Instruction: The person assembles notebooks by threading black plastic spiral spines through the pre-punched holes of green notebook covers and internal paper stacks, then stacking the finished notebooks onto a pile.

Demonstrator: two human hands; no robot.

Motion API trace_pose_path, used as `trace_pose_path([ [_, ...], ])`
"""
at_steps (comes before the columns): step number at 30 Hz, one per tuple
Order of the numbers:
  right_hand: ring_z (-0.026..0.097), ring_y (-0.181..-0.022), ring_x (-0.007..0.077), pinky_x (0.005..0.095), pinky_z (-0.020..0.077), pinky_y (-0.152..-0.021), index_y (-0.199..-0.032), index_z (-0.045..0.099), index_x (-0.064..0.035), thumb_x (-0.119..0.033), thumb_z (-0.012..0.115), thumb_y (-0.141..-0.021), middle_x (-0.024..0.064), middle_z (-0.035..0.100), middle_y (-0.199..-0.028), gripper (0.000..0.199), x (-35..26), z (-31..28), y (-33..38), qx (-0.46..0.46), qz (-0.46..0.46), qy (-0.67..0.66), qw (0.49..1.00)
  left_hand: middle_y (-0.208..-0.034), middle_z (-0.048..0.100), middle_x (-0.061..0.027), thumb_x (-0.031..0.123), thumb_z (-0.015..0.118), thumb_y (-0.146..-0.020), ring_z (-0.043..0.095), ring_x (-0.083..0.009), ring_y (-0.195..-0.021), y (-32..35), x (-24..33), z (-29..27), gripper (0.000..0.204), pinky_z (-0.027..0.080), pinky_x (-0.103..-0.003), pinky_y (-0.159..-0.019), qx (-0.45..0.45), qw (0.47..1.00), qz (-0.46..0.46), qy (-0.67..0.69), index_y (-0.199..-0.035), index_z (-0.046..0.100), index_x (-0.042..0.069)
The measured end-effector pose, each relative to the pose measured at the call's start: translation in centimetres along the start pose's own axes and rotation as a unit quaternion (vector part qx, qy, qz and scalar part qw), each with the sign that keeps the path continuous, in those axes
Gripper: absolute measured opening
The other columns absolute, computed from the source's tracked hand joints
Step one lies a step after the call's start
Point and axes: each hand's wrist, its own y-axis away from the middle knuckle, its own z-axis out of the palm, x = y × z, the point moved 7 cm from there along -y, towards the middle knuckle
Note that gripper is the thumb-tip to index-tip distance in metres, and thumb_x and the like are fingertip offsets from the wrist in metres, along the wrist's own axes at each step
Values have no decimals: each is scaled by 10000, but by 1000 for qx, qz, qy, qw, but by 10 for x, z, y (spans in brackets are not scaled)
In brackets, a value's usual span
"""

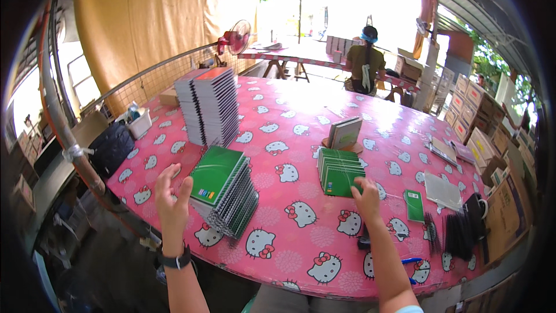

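My left hand (pixel 172 200) is raised at the left table edge, fingers apart and holding nothing. Just right of it stands a tall stack of green spiral notebooks (pixel 217 177), their black coils showing along the near side. My right hand (pixel 366 198) is at the right edge of a fanned pile of green notebook covers (pixel 340 174), its fingertips pinched on the nearest one. Behind that pile, a small block of upright boards (pixel 345 133) leans on a brown stand.
A taller notebook stack (pixel 208 107) stands at the back left. Black binding coils (pixel 458 235), a small green booklet (pixel 413 205) and a clear plastic sheet (pixel 443 190) lie at the right. Cartons (pixel 509 203) crowd the right side. Farther back, a person (pixel 365 61) sits near a red fan (pixel 234 39).
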Motion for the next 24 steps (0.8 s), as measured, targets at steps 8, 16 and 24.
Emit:
trace_pose_path([
  [8,637,-787,303,407,492,-721,-884,596,21,-113,785,-692,149,656,-782,301,99,33,-14,63,260,-88,960,-1214,547,-121,150,649,-813,488,-271,-1142,39,68,-25,283,379,-407,-952,51,990,132,-23,-1063,585,33],
  [16,486,-631,86,273,421,-558,-884,544,-45,-27,748,-737,5,550,-724,253,-27,-32,37,-10,97,-354,930,-1164,538,-138,132,703,-793,495,-244,-1125,116,123,82,337,380,-401,-989,-91,973,177,116,-1079,560,26],
  [24,512,-725,64,230,443,-670,-936,515,-44,-106,679,-858,0,550,-814,192,-78,-43,164,7,163,-553,817,-965,614,-79,-49,656,-813,579,-140,-961,216,35,185,245,469,-272,-843,-375,832,-178,367,-1024,539,-7],
])
